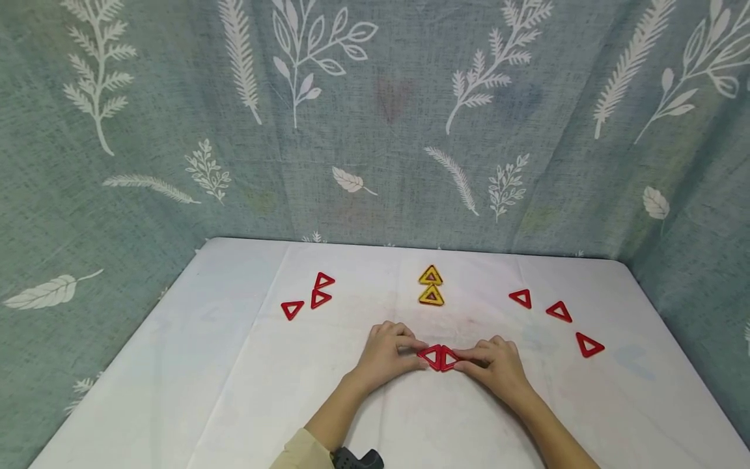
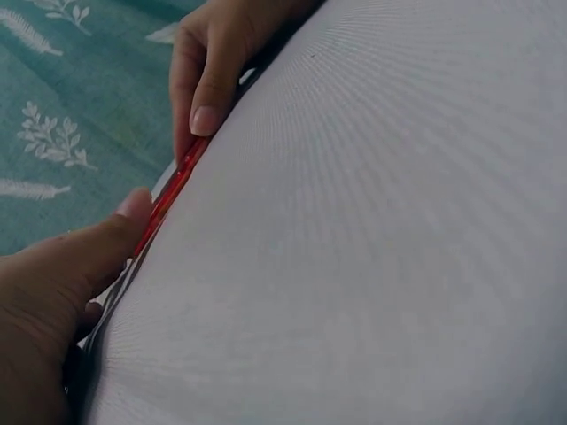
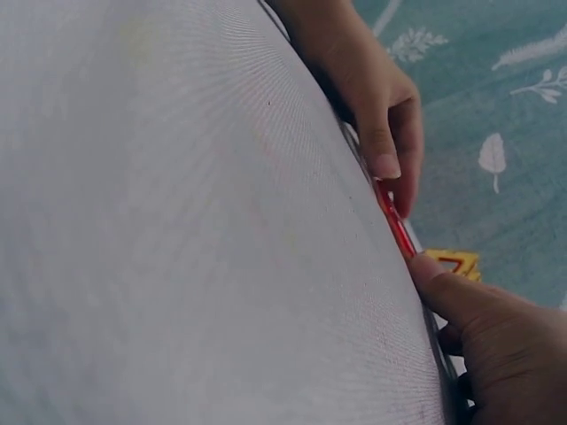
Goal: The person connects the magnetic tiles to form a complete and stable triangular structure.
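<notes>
Two red triangular frames lie flat on the white table, edge against edge, between the hands. My left hand [image 1: 387, 355] pinches the left red triangle [image 1: 431, 357] between thumb and fingers at its outer corner. On the other side, my right hand [image 1: 497, 366] pinches the right red triangle [image 1: 449, 359] the same way. The wrist views show the pair edge-on as a thin red strip [image 2: 166, 202], with a thumb at each end. Beyond the hands lie two yellow triangles [image 1: 431, 296], one behind the other, each with a dark inner outline.
Left of centre lie three red triangles [image 1: 291, 309], two of them close together. Three more red triangles [image 1: 589, 345] are spread in a slanting row on the right. A green leaf-patterned cloth [image 1: 387, 195] hangs behind the table [image 1: 246, 404] and at its sides.
</notes>
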Available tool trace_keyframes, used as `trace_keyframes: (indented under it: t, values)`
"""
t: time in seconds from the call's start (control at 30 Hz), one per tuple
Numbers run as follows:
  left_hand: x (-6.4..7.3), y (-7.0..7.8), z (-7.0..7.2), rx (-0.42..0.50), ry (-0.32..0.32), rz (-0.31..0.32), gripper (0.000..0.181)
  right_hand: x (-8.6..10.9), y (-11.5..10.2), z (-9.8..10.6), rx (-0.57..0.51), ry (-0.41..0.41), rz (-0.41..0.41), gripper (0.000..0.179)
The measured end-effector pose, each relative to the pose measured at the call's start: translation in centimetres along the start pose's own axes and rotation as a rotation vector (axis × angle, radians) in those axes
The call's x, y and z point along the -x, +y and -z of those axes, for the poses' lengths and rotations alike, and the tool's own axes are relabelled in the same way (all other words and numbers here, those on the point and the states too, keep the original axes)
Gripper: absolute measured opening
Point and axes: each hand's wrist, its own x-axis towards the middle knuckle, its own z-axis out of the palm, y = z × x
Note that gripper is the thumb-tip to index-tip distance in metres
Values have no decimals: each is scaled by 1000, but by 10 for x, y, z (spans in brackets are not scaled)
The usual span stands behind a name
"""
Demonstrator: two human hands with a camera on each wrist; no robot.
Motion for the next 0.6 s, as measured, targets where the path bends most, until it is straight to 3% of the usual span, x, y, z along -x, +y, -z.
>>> trace_keyframes:
  t: [0.37,0.6]
  values:
    - [-2,4,-4,19,15,47,27,9,12,4,-81,49,98,29]
    - [-4,3,-5,47,-9,69,26,23,23,24,-99,1,-2,32]
